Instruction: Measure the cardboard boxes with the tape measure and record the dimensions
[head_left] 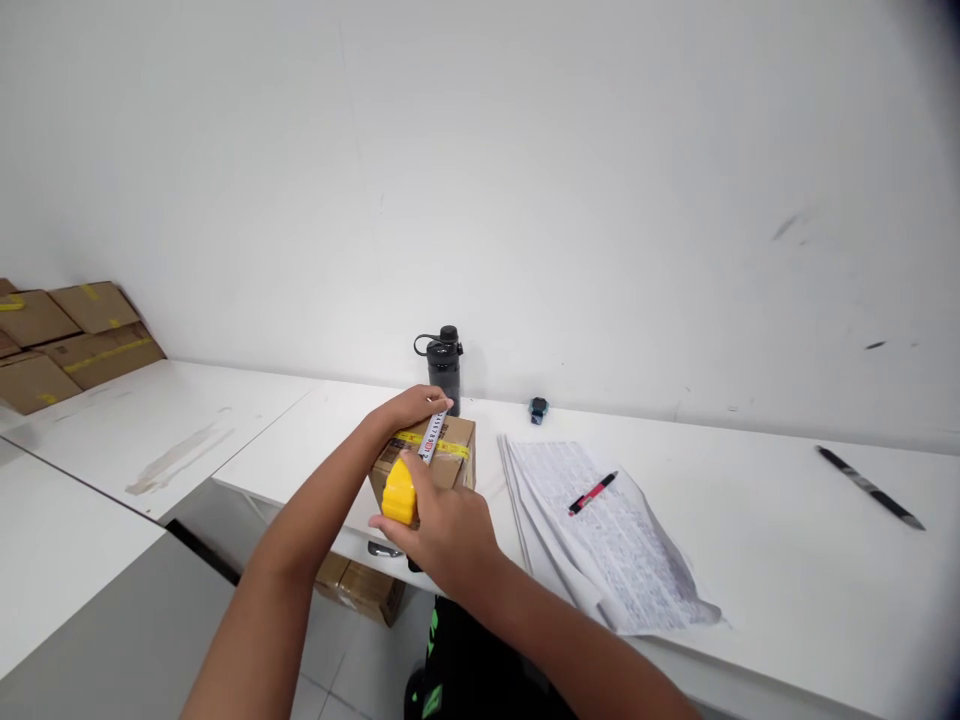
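Note:
A cardboard box (457,470) with yellow tape stands at the front edge of the white table. Across its top lies the pulled-out blade of a yellow tape measure (400,492). My right hand (454,535) is closed around the tape measure's case, at the near side of the box. At the far edge of the box, my left hand (420,405) pinches the free end of the blade between thumb and fingers. Part of the box is hidden behind my hands.
Behind the box stands a black bottle (445,365). Written papers (600,530) with a red pen (592,493) lie to the right, near a small dark watch (538,409). A black pen (870,487) is far right. Boxes (97,330) are stacked left; another box (364,590) sits below.

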